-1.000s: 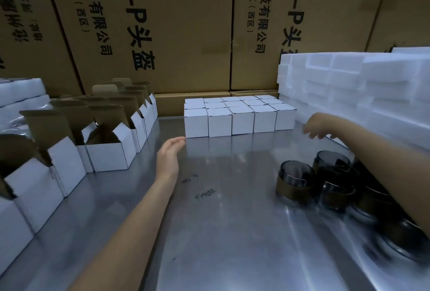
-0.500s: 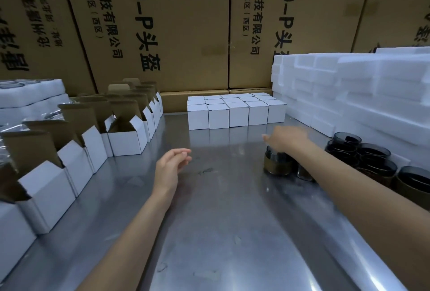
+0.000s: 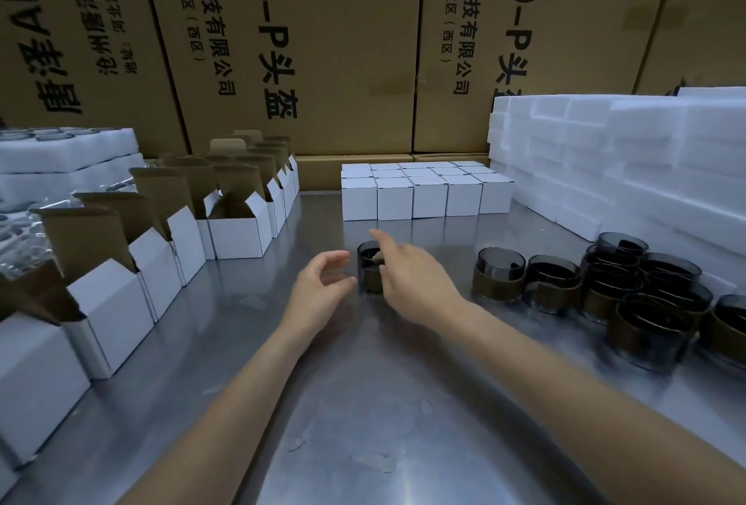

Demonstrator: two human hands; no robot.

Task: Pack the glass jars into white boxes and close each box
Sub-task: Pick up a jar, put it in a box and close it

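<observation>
one dark glass jar (image 3: 369, 272) stood on the steel bench (image 3: 403, 403) near its middle, held at the rim by the right hand (image 3: 415, 278), thumb dipped inside, index finger stuck out straight. half a second earlier that hand was over by the jar cluster (image 3: 605, 286) near the bench's right edge, so the jar had been carried or slid leftward to centre. left hand (image 3: 321, 286) sat just beside the jar, fingers half curled and spread, holding nothing; looked ready to take it. it had barely shifted since before. open white boxes (image 3: 238, 221) with flaps up lined the left edge, closed white boxes (image 3: 420, 193) were rowed along the back edge, foam trays (image 3: 625, 165) stacked at back right. judgement: the pick was done, with boxing and closing still ahead for this jar; many jars remained unpacked.
</observation>
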